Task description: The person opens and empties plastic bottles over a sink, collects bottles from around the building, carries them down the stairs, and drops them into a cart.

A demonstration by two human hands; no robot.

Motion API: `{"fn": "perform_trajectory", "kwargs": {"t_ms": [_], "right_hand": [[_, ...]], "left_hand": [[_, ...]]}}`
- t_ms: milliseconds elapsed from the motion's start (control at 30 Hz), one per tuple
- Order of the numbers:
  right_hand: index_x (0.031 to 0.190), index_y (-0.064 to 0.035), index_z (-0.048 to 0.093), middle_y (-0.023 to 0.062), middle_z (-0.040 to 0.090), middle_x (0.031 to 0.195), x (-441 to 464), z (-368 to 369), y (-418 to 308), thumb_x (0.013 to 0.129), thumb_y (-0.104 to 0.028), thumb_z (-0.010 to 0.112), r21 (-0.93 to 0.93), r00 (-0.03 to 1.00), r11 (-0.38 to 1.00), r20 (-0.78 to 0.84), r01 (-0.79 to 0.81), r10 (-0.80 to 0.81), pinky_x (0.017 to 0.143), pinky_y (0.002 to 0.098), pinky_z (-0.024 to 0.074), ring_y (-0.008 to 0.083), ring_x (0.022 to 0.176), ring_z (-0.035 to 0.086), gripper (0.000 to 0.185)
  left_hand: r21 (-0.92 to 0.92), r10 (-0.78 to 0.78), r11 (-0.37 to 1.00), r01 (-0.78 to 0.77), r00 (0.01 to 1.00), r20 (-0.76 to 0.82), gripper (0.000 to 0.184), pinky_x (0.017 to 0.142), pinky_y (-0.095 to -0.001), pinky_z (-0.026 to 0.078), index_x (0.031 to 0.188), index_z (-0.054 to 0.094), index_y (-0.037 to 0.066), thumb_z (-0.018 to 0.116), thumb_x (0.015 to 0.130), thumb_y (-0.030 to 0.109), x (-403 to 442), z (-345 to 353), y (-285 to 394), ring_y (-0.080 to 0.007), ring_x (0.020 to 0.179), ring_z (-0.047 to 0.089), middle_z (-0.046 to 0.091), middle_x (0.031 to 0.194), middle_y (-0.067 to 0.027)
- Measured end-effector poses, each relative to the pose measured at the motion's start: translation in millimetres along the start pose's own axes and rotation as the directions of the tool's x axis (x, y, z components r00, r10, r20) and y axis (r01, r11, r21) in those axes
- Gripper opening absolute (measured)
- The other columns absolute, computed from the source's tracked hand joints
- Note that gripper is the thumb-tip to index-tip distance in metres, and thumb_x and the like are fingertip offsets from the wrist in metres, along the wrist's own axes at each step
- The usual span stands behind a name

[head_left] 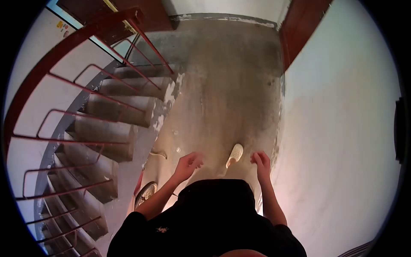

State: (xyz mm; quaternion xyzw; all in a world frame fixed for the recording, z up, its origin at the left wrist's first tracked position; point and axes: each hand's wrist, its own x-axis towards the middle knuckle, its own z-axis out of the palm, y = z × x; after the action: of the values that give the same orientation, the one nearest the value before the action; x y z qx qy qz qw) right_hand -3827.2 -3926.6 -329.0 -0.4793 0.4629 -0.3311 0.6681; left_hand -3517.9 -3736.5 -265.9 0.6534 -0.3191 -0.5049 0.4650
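My left hand hangs in front of my body, fingers loosely bent and a little smeared by motion. No object shows in it. On the other side, my right hand is held near the wall with its fingers loosely curled, likewise holding nothing I can see. Between the two hands, a pale shoe on one of my feet shows on the concrete floor. My other foot is hidden. Neither hand touches the wall or the railing.
Concrete stairs with a red metal railing run along the left. Part of a wheel shows beside my left forearm. A white wall stands close on the right. Reddish-brown doors are ahead right and ahead left.
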Motion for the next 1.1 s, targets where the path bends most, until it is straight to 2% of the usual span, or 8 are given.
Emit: {"fn": "perform_trajectory", "kwargs": {"t_ms": [300, 467, 667, 767, 800, 900, 1000, 1100], "right_hand": [[0.106, -0.0024, 0.068, 0.0047, 0.07, 0.093, 370.4, 135.0, -250.1, 0.108, -0.017, 0.063, 0.015, 0.908, 0.971, 0.349, 0.239, -0.229, 0.08, 0.0293, 0.0534, 0.0136, 0.084, 0.065, 0.015], [0.107, -0.0031, 0.068, 0.004, 0.07, 0.093, 514.7, 179.0, -283.2, 0.108, -0.016, 0.064, -0.067, 0.953, 0.992, 0.293, 0.105, -0.081, 0.078, 0.0293, 0.0537, 0.0128, 0.083, 0.065, 0.014], [0.108, -0.0034, 0.069, 0.0043, 0.07, 0.093, 651.5, 254.4, -383.8, 0.108, -0.019, 0.064, -0.067, 0.957, 0.997, 0.288, -0.023, 0.042, 0.078, 0.03, 0.0561, 0.013, 0.083, 0.067, 0.017], [0.108, -0.0037, 0.069, 0.0046, 0.07, 0.093, 731.7, 296.3, -420.9, 0.109, -0.019, 0.063, -0.072, 0.958, 0.997, 0.288, 0.002, 0.019, 0.079, 0.0292, 0.0566, 0.013, 0.082, 0.067, 0.017], [0.108, -0.0037, 0.069, 0.0048, 0.07, 0.093, 761.3, 315.4, -430.2, 0.109, -0.019, 0.063, -0.076, 0.957, 0.997, 0.29, 0.005, 0.018, 0.079, 0.0291, 0.0566, 0.013, 0.083, 0.067, 0.017], [0.096, -0.007, 0.062, 0.0005, 0.061, 0.085, 861.6, 364.3, -441.5, 0.111, -0.023, 0.06, -0.137, 0.94, 0.99, 0.34, 0.027, 0.021, 0.068, 0.0275, 0.0484, 0.0092, 0.069, 0.055, 0.022], [0.089, -0.0105, 0.055, -0.0041, 0.048, 0.076, 993.1, 421.3, -434.5, 0.113, -0.027, 0.056, -0.161, 0.875, 0.987, 0.48, 0.01, 0.069, 0.058, 0.0273, 0.0386, 0.0068, 0.059, 0.042, 0.03], [0.089, -0.0093, 0.053, -0.0056, 0.039, 0.07, 1056.5, 546.7, -497.5, 0.115, -0.025, 0.052, -0.113, 0.821, 0.987, 0.548, -0.114, 0.157, 0.052, 0.0273, 0.0335, 0.0058, 0.055, 0.036, 0.03]], "left_hand": [[-0.116, 0.076, 0.987, -0.108, 0.965, -0.253, 0.024, 0.079, -0.027, 0.053, 0.124, 0.071, 0.004, 0.059, 0.112, 0.021, 244.1, -72.8, 144.0, -0.0101, 0.085, 0.065, 0.071, 0.093, -0.0021], [-0.058, 0.161, 0.979, -0.193, 0.922, -0.351, 0.027, 0.078, -0.0272, 0.053, 0.125, 0.07, 0.002, 0.057, 0.113, 0.022, 418.5, -138.8, 178.2, -0.0107, 0.084, 0.064, 0.07, 0.093, -0.0028], [-0.383, 0.156, 0.865, -0.325, 0.898, -0.412, 0.026, 0.078, -0.0272, 0.049, 0.101, 0.072, 0.002, 0.061, 0.11, 0.024, 593.3, -226.8, 408.9, -0.0096, 0.084, 0.06, 0.067, 0.093, -0.0017], [0.101, 0.45, 0.873, -0.478, 0.706, -0.548, 0.034, 0.073, -0.0269, 0.043, 0.088, 0.065, 0.002, 0.059, 0.112, 0.026, 667.6, -276.6, 444.2, -0.0088, 0.081, 0.053, 0.061, 0.089, -0.0004], [0.135, 0.458, 0.866, -0.482, 0.654, -0.602, 0.046, 0.063, -0.0277, 0.035, 0.076, 0.052, 0.003, 0.058, 0.113, 0.028, 690.2, -294.1, 459.0, -0.0097, 0.068, 0.047, 0.052, 0.078, 0.0027], [-0.116, 0.12, 0.963, -0.243, 0.775, -0.621, 0.039, 0.056, -0.0287, 0.031, 0.084, 0.055, 0.004, 0.052, 0.115, 0.027, 759.2, -348.5, 457.5, -0.0083, 0.06, 0.04, 0.043, 0.073, 0.0048], [-0.263, 0.123, 0.867, -0.424, 0.693, -0.71, 0.032, 0.051, -0.028, 0.028, 0.094, 0.058, 0.006, 0.046, 0.117, 0.023, 831.1, -404.4, 471.6, -0.007, 0.055, 0.034, 0.037, 0.07, 0.0058], [-0.397, -0.088, 0.804, -0.442, 0.573, -0.815, 0.032, 0.052, -0.026, 0.032, 0.086, 0.065, 0.009, 0.05, 0.114, 0.015, 873.4, -468.0, 548.3, -0.005, 0.06, 0.041, 0.044, 0.068, 0.0066]]}}
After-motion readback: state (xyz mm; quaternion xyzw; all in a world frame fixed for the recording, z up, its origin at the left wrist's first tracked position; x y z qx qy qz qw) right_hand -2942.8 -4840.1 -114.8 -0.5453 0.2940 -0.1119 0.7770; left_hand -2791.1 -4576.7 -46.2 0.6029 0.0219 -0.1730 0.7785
